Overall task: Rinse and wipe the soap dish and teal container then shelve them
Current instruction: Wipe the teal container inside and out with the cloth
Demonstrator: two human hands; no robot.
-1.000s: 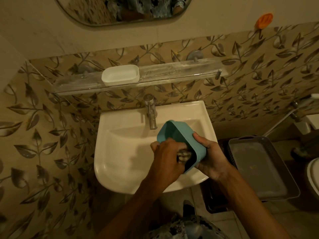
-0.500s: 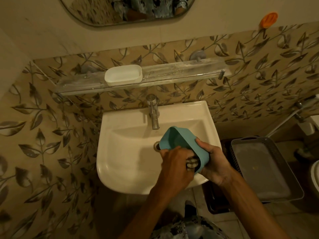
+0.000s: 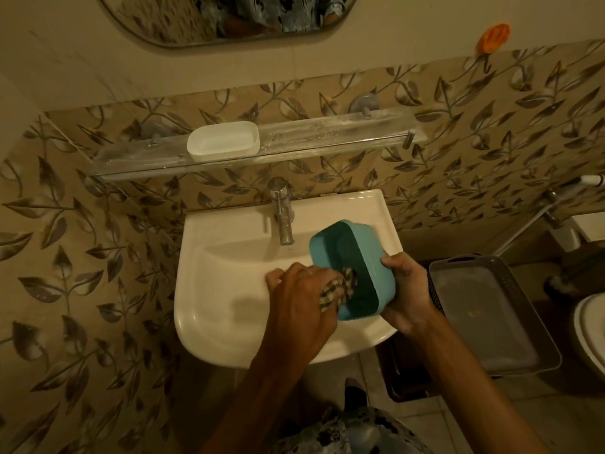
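1. The teal container is held over the right half of the white sink, tipped on its side so that its open mouth faces left, toward the other hand.
2. The right hand grips the container from the right, with the thumb laid over the upper side and the fingers wrapped beneath, out of sight.
3. The left hand is closed around a checked cloth, bunched in the fist, and the cloth's free end is pushed inside the container against its inner wall.
4. The chrome tap stands at the back of the sink, just left of the container's far rim; I cannot tell whether any water is running.
5. The white soap dish sits upright on the clear wall shelf above the tap, left of the shelf's middle, well apart from both hands.
6. A grey tray rests low to the right of the sink, near the right forearm.
7. An oval mirror hangs on the wall above the shelf, and an orange hook is stuck to the wall up at the right.
8. Leaf-patterned tiles cover the wall around the sink.
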